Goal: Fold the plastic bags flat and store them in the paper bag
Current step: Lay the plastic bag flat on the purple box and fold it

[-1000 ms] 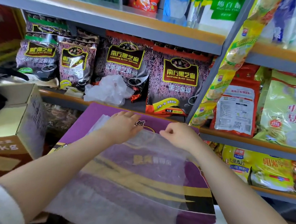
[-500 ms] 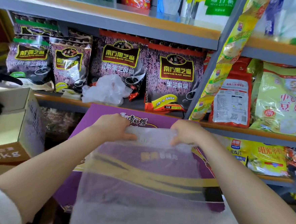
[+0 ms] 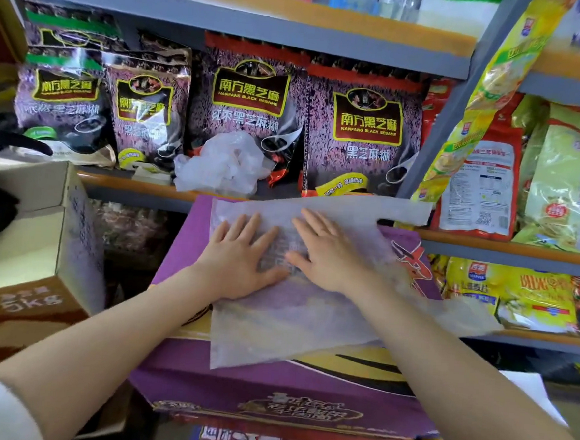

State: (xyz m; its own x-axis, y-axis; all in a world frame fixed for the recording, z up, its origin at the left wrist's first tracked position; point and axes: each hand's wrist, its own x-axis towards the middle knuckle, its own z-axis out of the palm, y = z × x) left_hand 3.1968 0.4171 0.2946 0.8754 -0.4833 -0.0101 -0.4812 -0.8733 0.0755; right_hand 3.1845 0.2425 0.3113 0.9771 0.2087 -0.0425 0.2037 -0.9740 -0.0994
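1. Head view, the step: I judge I am flattening one plastic bag [image 3: 296, 309] before its next fold. It lies spread on the purple box [image 3: 270, 390] in front of the shelf [image 3: 139, 188], its handle strip [image 3: 399, 210] sticking out to the far right past the box edge.
2. Head view, my hands: my left hand [image 3: 241, 261] and right hand [image 3: 331, 253] lie side by side, palms down, on the far half of the bag. The fingers [image 3: 247, 227] are straight and slightly spread, pressing the film and pinching nothing. The thumbs nearly meet in the middle.
3. Where the bag lies: under both palms, running near and right from my fingers; the near edge hangs loose over the box.
4. Next, as I judge it: sweep outward to drive out air, then lift one edge and fold it over.
5. A crumpled bag [image 3: 224, 163] waits on the shelf just beyond. I cannot see the paper bag.
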